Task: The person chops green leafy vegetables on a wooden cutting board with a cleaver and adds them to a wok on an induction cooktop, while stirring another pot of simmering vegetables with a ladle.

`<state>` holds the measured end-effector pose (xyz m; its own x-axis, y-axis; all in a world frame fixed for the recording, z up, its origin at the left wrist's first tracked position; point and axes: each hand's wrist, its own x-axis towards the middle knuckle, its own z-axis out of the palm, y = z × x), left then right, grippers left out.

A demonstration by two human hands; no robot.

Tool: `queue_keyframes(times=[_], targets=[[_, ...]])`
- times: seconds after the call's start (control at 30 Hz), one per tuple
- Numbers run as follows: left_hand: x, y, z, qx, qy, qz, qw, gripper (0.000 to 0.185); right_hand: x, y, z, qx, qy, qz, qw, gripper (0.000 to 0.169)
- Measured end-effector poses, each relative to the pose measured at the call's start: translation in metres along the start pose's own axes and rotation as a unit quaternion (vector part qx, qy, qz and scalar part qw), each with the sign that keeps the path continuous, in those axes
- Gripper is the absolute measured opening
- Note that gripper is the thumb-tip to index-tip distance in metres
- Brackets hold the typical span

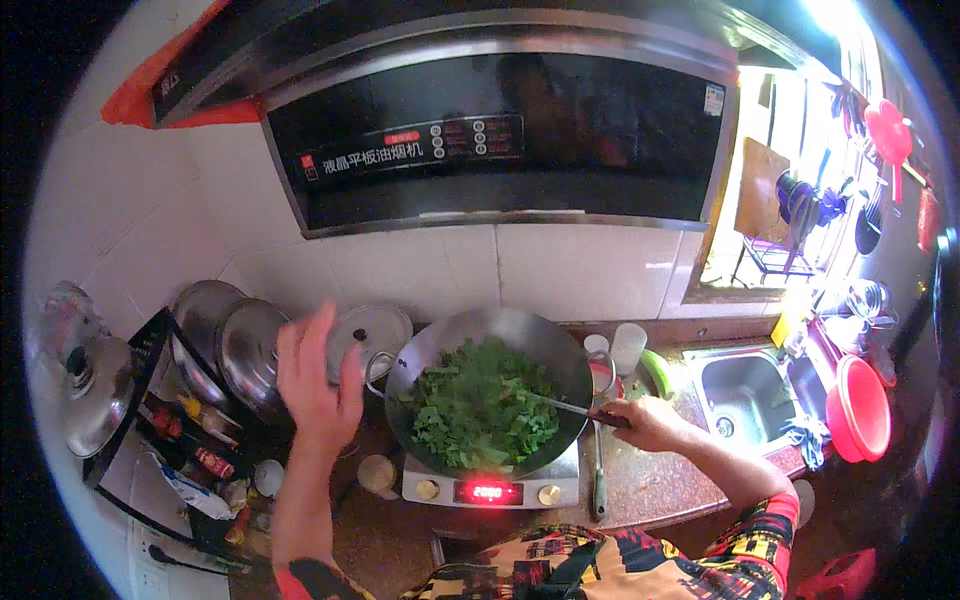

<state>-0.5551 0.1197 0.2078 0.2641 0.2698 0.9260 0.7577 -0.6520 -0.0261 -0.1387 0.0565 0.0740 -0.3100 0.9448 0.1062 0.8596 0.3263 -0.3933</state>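
Chopped leafy greens (480, 405) fill a large metal wok (495, 326), which rests on an induction cooker (442, 487) with a lit red display and two knobs. My right hand (645, 424) grips the dark handle of a metal cooking utensil (562, 406), whose working end is hidden in the greens. To the left of the wok, my left hand (319, 382) is raised with fingers apart and nothing in it. Behind it, close to the wok's left handle, stands a round lid (382, 330). Some haze hangs over the greens.
A utensil with a green handle (599, 495) lies right of the cooker, below a white cup (628, 343) and a green vegetable (658, 373). Farther right are a steel sink (742, 390) and a red basin (855, 412). Metal lids (255, 352) and bottles (214, 461) stand left; a range hood (495, 187) is above.
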Motion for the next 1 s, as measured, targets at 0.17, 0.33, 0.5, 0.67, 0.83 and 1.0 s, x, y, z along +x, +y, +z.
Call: queue_keyframes(times=[0.17, 0.33, 0.5, 0.67, 0.83, 1.0], targets=[[0.154, 0.056, 0.027, -0.062, -0.002, 0.082, 0.995, 0.073, -0.011, 0.006, 0.007, -0.003, 0.000, 0.006, 1.000, 0.035], [0.258, 0.102, 0.032, 0.093, -0.034, 0.078, 0.992, 0.077, -0.014, 0.004, 0.015, -0.029, -0.016, -0.003, 0.999, 0.035], [0.309, 0.117, 0.053, 0.164, 0.017, 0.106, 0.981, 0.090, -0.022, 0.006, 0.018, -0.001, 0.001, -0.029, 1.000, 0.033], [0.306, 0.118, 0.067, 0.158, 0.007, 0.023, 0.987, 0.091, -0.026, 0.003, 0.011, 0.004, -0.008, -0.013, 1.000, 0.031], [0.205, 0.099, 0.062, 0.017, 0.024, 0.116, 0.993, 0.072, -0.024, 0.014, 0.016, -0.022, -0.017, 0.017, 0.999, 0.026], [0.027, 0.066, 0.037, -0.038, -0.011, 0.061, 0.997, 0.046, -0.030, 0.020, 0.000, -0.001, 0.037, -0.012, 0.999, 0.029]])
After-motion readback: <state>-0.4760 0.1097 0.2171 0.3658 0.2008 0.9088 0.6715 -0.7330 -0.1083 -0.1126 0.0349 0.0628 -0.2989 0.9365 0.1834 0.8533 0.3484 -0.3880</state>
